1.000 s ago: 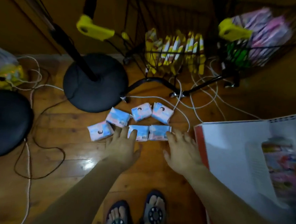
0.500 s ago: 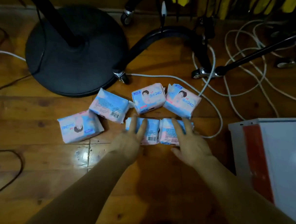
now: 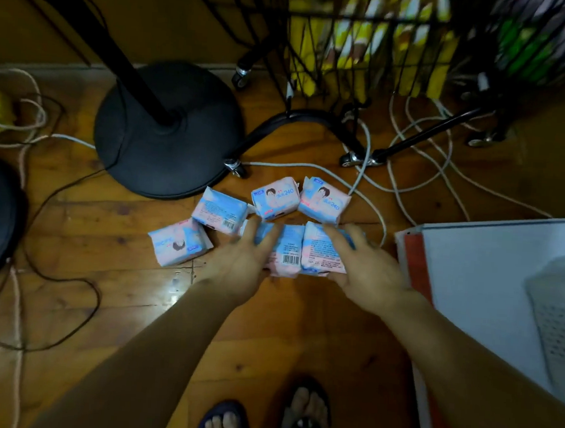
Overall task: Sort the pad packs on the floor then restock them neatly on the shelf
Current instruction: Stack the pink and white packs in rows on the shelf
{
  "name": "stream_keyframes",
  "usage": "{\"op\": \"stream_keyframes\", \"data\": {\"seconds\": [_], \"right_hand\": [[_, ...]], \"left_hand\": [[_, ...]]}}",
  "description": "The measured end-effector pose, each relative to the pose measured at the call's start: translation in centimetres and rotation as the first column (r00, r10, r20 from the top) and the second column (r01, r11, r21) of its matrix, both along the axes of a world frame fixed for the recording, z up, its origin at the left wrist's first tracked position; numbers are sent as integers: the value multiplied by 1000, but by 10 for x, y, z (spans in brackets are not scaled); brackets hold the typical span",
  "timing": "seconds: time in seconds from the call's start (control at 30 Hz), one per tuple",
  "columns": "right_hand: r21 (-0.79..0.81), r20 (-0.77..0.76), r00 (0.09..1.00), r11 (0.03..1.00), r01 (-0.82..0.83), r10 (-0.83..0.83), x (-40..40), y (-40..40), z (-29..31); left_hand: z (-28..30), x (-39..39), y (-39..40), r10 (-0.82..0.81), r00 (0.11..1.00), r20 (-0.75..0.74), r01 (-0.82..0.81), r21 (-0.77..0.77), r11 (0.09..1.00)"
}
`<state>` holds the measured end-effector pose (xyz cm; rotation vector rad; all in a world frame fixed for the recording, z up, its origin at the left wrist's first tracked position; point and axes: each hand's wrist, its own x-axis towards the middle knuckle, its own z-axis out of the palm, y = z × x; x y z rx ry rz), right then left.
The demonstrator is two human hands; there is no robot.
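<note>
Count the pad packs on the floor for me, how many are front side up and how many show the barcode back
Pink-and-blue pad packs with the printed front up: 3
Pink-and-blue pad packs with the barcode back up: 3
Total: 6

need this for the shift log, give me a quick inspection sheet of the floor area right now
surface: wooden floor, glossy.
job's things: six pad packs clustered; wire shelf behind holds yellow packs.
clutter: white box at right.
hands: left hand and right hand each lie on a near pack, fingers spread.
cables: white cables tangled; dark cord looped left.
surroundings: black stand base; sandalled feet.
</note>
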<state>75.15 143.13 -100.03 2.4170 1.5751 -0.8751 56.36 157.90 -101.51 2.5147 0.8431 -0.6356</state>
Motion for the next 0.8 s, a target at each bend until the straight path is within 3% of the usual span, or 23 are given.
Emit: {"op": "stream_keyframes", "data": {"seconds": [0.43,0.8], "right_hand": [[210,8,1000,977,19,-21,24,-4,399],[412,135,988,911,13,-75,53,-36,677]], "left_hand": [[421,18,29,-95,975,200,63,160,985],[698,54,24,-162,920,357,88,217,972]]}}
